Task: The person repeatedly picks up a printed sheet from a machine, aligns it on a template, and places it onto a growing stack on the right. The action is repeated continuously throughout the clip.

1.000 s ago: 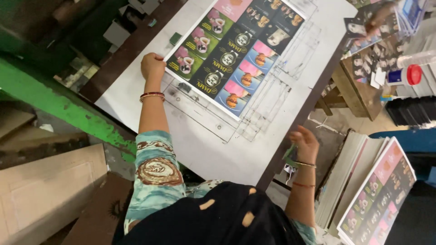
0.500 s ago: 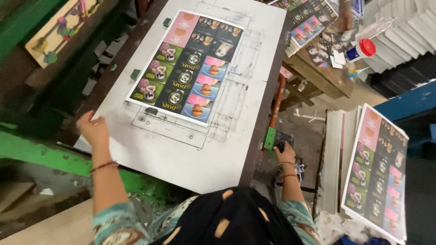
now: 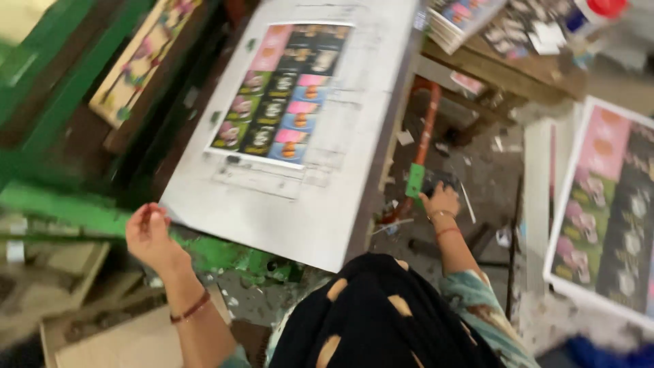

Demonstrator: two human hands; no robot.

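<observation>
Biggest thing here is the grey metal plate point(image 3: 320, 197), lying flat and running up and away from both hands. The left hand point(image 3: 151, 235) is at its near left corner, fingers curled in loosely with the tips bunched close together, right by the plate edge. Can't really tell if it's pinching anything, too blurry. Just past that hand is the green machine frame point(image 3: 61, 204), which runs under the plate corner.

Off to the right of the right hand there's a stack of printed sheets point(image 3: 606, 204), well apart from it.

On the plate, up beyond the left hand, sits one printed sheet point(image 3: 283, 92) with rows of pink, green and black labels.

The right hand point(image 3: 441, 200) is down beside the plate's right edge, fingers wrapped over a dark handle next to a small green tab point(image 3: 415, 180).
</observation>
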